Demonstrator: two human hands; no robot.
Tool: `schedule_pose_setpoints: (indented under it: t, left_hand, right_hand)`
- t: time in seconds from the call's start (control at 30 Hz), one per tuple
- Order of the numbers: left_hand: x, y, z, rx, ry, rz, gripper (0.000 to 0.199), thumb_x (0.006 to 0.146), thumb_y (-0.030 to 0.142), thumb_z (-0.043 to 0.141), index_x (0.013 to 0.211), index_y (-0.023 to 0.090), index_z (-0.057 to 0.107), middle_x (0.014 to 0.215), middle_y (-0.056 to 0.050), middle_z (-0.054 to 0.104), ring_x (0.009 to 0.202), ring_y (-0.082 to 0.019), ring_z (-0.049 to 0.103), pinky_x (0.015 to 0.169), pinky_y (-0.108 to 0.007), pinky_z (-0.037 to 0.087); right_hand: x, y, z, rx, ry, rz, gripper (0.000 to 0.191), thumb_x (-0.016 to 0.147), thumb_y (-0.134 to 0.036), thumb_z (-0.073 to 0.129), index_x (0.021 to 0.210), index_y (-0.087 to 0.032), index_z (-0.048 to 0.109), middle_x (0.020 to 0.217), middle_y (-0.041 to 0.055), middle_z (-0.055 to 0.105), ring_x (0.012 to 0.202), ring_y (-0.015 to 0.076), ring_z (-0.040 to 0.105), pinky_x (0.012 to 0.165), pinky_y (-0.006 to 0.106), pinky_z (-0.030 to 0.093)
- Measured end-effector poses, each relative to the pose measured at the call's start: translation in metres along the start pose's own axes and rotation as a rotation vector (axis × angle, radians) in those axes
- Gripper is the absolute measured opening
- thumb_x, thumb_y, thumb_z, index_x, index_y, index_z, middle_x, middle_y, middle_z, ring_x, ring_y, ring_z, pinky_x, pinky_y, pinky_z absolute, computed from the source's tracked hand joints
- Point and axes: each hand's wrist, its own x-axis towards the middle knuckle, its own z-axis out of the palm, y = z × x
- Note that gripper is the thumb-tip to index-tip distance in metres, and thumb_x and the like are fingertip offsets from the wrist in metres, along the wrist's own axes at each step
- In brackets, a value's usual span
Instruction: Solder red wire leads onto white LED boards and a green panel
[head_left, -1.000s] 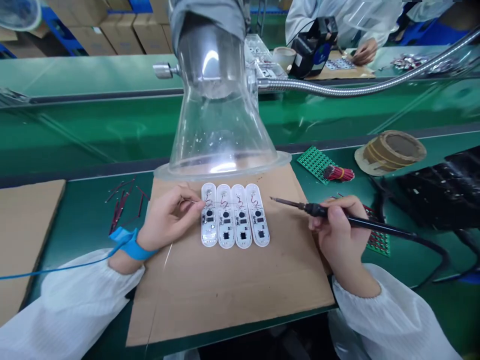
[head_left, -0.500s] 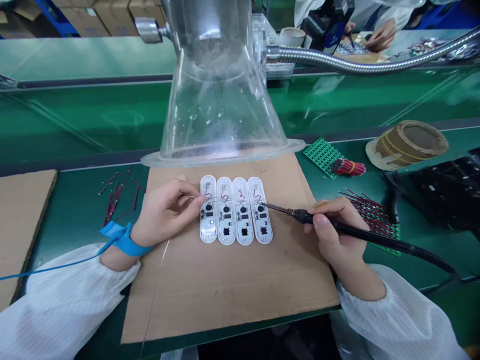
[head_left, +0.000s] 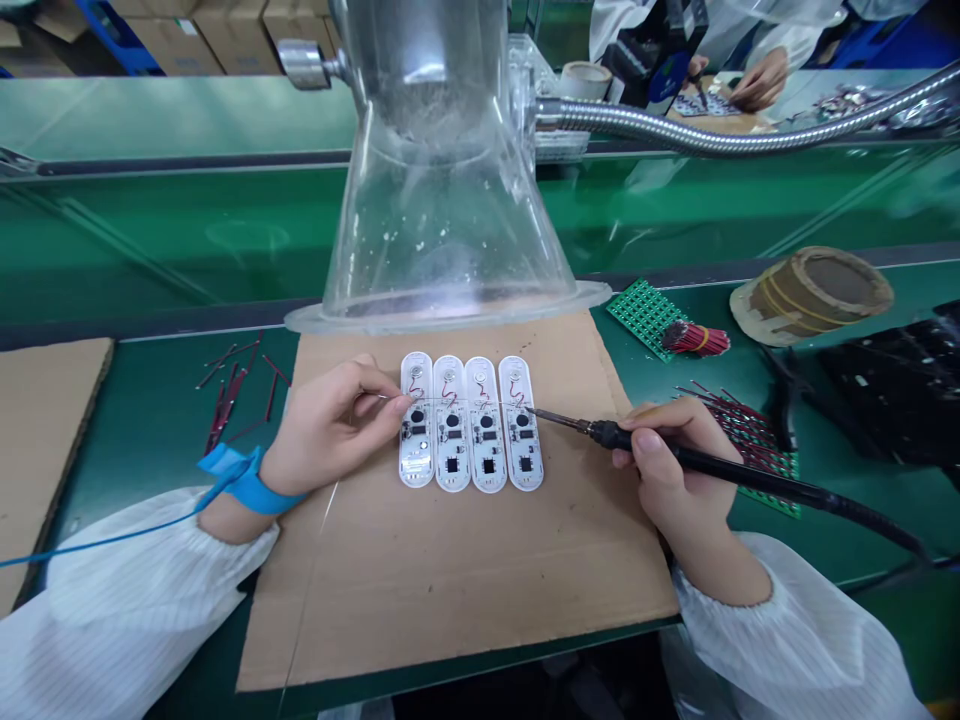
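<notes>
Several white oblong circuit boards [head_left: 489, 465] lie side by side on a cardboard sheet [head_left: 450, 600], each with black parts and thin red wires. My left hand [head_left: 341, 415], wearing a blue wrist strap [head_left: 259, 485], pinches a thin strand of solder wire [head_left: 328, 505] at the leftmost board. The strand stretches across the boards to the rightmost one, and its tail runs down over the cardboard. In my right hand [head_left: 679, 460] is a soldering iron [head_left: 765, 480], gripped like a pen. Its tip is at the right edge of the rightmost board, by the red wires; exact contact is too small to tell.
A clear fume hood [head_left: 450, 230] on a metal hose [head_left: 675, 128] hangs above the boards. Red wires [head_left: 225, 400] lie left. Right are a green perforated board [head_left: 641, 315], a wire bundle [head_left: 697, 338], more wires [head_left: 739, 425] and a brown roll [head_left: 814, 295]. Another person's hands work opposite.
The iron's tip has shifted very slightly right and down along the rightmost board. The left hand keeps its pinch on the solder wire. The whole view has moved a little.
</notes>
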Motion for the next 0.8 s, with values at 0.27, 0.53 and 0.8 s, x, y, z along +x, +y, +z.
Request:
schedule_pose_setpoints:
  t: [0.27,0.53,0.8]
  left_hand:
    - [0.0012,0.0005,0.0007,-0.017,-0.001,-0.004,0.016,0.093,0.009,0.07,0.094,0.021,0.06,0.067,0.008,0.042,0.056,-0.01,0.049,0.053,-0.024,0.039]
    - [-0.0004,0.0007,0.0012,-0.052,0.074,-0.006,0.017,0.093,0.01,0.069,0.095,0.023,0.058,0.069,0.007,0.044,0.056,-0.01,0.046,0.053,-0.026,0.037]
    - [0.0003,0.0003,0.0014,-0.059,0.081,-0.019,0.017,0.093,0.011,0.069,0.096,0.024,0.058,0.067,0.008,0.042,0.055,-0.01,0.046,0.053,-0.027,0.036]
  right_hand:
    - [-0.0009,0.0015,-0.0006,0.017,-0.001,-0.001,0.008,0.1,-0.032,0.074,0.096,-0.025,0.072,0.073,-0.0003,0.068,0.053,0.0156,0.062,0.048,0.031,0.048]
    - [0.0012,-0.0024,0.0016,0.062,0.002,-0.018,0.009,0.101,-0.032,0.072,0.096,-0.025,0.071,0.072,-0.0011,0.068,0.053,0.0146,0.062,0.048,0.031,0.048]
    - [-0.0032,0.0043,-0.0035,-0.028,-0.087,-0.009,0.003,0.1,-0.029,0.073,0.102,-0.026,0.073,0.077,0.0004,0.07,0.059,0.0172,0.067,0.054,0.032,0.053]
